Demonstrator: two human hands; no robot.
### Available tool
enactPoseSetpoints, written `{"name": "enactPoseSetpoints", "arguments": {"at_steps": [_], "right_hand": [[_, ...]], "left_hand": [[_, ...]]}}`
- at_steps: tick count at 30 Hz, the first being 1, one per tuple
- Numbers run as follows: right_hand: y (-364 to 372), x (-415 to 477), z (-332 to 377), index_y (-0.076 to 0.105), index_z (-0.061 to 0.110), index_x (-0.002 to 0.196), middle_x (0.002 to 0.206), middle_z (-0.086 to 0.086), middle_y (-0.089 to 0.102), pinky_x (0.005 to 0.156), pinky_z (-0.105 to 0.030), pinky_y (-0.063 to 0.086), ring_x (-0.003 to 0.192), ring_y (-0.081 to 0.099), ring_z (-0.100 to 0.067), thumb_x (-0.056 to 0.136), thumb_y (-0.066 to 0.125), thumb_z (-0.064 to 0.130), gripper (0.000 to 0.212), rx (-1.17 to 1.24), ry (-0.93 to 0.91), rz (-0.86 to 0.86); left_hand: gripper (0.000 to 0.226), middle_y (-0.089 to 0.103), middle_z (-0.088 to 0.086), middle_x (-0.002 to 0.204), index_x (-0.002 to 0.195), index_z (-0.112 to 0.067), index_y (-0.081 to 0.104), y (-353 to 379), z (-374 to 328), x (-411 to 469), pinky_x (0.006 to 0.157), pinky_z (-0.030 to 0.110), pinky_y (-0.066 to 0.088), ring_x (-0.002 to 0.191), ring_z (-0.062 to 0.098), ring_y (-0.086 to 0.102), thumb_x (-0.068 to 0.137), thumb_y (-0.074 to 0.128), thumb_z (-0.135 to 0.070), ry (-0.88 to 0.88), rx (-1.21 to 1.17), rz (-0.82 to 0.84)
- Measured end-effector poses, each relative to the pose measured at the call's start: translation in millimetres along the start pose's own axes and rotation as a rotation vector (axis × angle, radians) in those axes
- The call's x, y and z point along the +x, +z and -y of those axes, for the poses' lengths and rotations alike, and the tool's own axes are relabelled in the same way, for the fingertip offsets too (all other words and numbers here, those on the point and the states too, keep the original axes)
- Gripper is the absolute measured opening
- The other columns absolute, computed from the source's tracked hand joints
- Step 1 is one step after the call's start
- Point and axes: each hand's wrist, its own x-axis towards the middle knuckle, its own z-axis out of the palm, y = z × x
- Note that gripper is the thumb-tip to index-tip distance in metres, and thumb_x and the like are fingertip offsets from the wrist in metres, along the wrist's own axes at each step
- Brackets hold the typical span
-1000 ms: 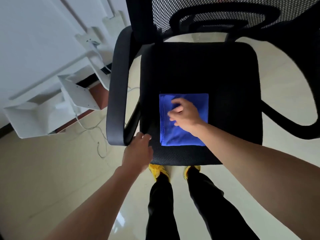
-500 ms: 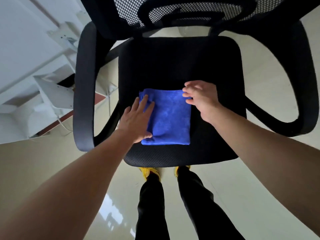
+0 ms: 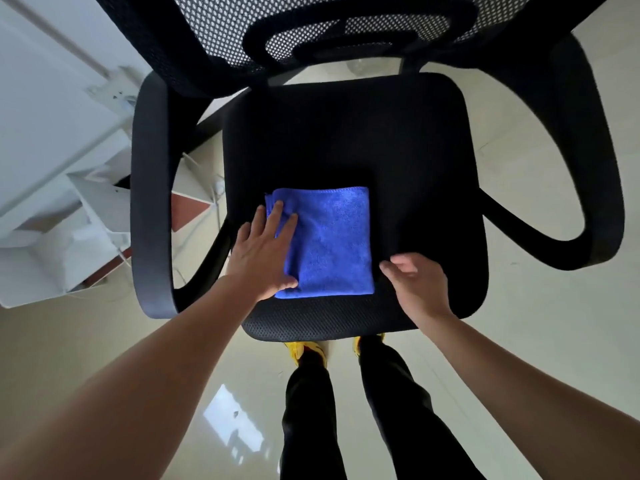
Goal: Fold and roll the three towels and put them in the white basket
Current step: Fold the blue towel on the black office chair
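The left hand (image 3: 266, 251) lies flat with its fingers straight and slightly fanned, pressing down on the left edge of a folded blue towel (image 3: 332, 244). The thumb rests at the towel's near left corner, and the fingertips reach toward its far left corner, where the layered edges show a small ripple. The right hand (image 3: 415, 282) hangs over the near right part of the office chair seat (image 3: 346, 133), just beside the towel's near right corner. Its fingers are loosely curled and hold nothing; whether they touch the cloth cannot be told.

The towel is a neat rectangle lying flat on the near half of the seat, a little left of the seat's middle and close to its front edge. The seat is black, with a mesh backrest (image 3: 214, 46) rising at its far side and a curved black armrest (image 3: 149, 202) on its left. Below the seat's front edge, yellow shoes (image 3: 304, 351) and black trousers (image 3: 311, 427) stand on a glossy pale floor (image 3: 69, 341). Left of the seat stands white furniture (image 3: 52, 133).
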Motion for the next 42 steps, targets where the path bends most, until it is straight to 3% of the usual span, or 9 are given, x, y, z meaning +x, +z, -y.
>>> {"name": "enactPoseSetpoints", "arguments": {"at_steps": [5, 11, 15, 21, 25, 28, 32, 35, 42], "right_hand": [[25.3, 6.6, 38.1, 0.052, 0.022, 0.115, 0.101, 0.007, 0.063, 0.081, -0.035, 0.053, 0.090, 0.064, -0.019, 0.061, 0.073, 0.064, 0.071, -0.328, 0.025, 0.157], [-14.0, 34.3, 12.4, 0.067, 0.009, 0.093, 0.084, -0.005, 0.067, 0.063, -0.029, 0.050, 0.072, 0.062, -0.018, 0.063, 0.083, 0.026, 0.038, 0.003, 0.186, 0.311], [-49.4, 51.4, 13.0, 0.060, 0.011, 0.082, 0.069, 0.000, 0.058, 0.061, -0.030, 0.043, 0.068, 0.057, -0.021, 0.068, 0.075, 0.015, 0.020, -0.082, -0.072, 0.116], [-39.8, 11.1, 13.9, 0.054, 0.017, 0.101, 0.093, -0.001, 0.053, 0.057, -0.029, 0.041, 0.083, 0.055, -0.022, 0.067, 0.073, 0.007, 0.040, -0.591, -0.731, -0.094], [-23.0, -9.6, -4.9, 0.063, 0.017, 0.103, 0.092, -0.005, 0.057, 0.055, -0.034, 0.046, 0.079, 0.057, -0.026, 0.050, 0.079, 0.003, 0.058, -0.764, -0.815, -0.154], [-17.8, -20.4, -20.1, 0.065, 0.018, 0.108, 0.098, -0.005, 0.059, 0.059, -0.036, 0.044, 0.084, 0.057, -0.027, 0.057, 0.078, 0.018, 0.053, -0.818, -0.831, -0.129], [-13.0, -29.3, -30.1, 0.068, 0.015, 0.107, 0.102, -0.004, 0.060, 0.063, -0.038, 0.045, 0.088, 0.058, -0.027, 0.077, 0.067, 0.041, 0.040, -0.835, -0.855, -0.102], [-6.2, -24.5, -29.3, 0.070, 0.017, 0.097, 0.097, -0.003, 0.059, 0.063, -0.037, 0.043, 0.086, 0.056, -0.026, 0.077, 0.070, 0.027, 0.023, -0.878, -0.842, -0.134], [1.2, -19.6, -25.1, 0.067, 0.016, 0.088, 0.084, -0.005, 0.056, 0.060, -0.038, 0.040, 0.075, 0.053, -0.028, 0.057, 0.070, 0.004, 0.033, -0.983, -0.864, -0.157]], "left_hand": [[0.038, 0.055, 0.007, 0.127, 0.125, -0.020, 0.059, -22.9, -17.0, 6.4, 0.094, 0.041, 0.040, 0.119, 0.030, 0.048, 0.088, 0.054, -0.022, 0.045, -0.215, -0.321], [0.029, 0.068, 0.011, 0.098, 0.118, -0.009, 0.061, -59.6, -66.8, 60.3, 0.059, 0.022, 0.046, 0.072, 0.019, 0.061, 0.094, 0.045, -0.008, -0.214, -0.916, 0.152], [0.032, 0.068, 0.017, 0.092, 0.116, 0.002, 0.059, -66.9, -67.2, 61.0, 0.067, 0.031, 0.056, 0.076, 0.025, 0.067, 0.097, 0.051, -0.023, -0.401, -1.278, 0.264], [0.075, 0.068, 0.018, 0.104, 0.112, -0.008, 0.057, -64.1, -61.0, 61.0, 0.077, 0.042, 0.056, 0.093, 0.034, 0.069, 0.077, 0.052, -0.074, -0.629, -1.667, 0.364], [0.047, 0.063, 0.013, 0.116, 0.116, -0.015, 0.059, -68.5, -60.3, 57.8, 0.064, 0.036, 0.057, 0.094, 0.029, 0.066, 0.077, 0.070, -0.040, -0.629, -1.494, 0.290], [0.029, 0.064, 0.013, 0.101, 0.108, -0.004, 0.063, -58.6, -51.7, 48.5, 0.061, 0.032, 0.054, 0.089, 0.026, 0.063, 0.079, 0.063, -0.005, -0.600, -1.399, 0.199], [0.029, 0.060, 0.010, 0.097, 0.103, -0.005, 0.062, -39.9, -42.4, 33.2, 0.063, 0.033, 0.055, 0.091, 0.025, 0.059, 0.076, 0.064, 0.005, -0.562, -1.337, 0.075], [0.034, 0.057, 0.006, 0.094, 0.104, -0.010, 0.056, -28.2, -44.6, 27.1, 0.068, 0.037, 0.057, 0.084, 0.021, 0.057, 0.075, 0.067, 0.001, -0.530, -1.214, -0.028], [0.065, 0.052, 0.011, 0.109, 0.130, -0.018, 0.048, -13.2, -51.0, 2.2, 0.076, 0.040, 0.045, 0.097, 0.032, 0.050, 0.069, 0.061, -0.003, 0.005, -0.133, -0.418]]}}
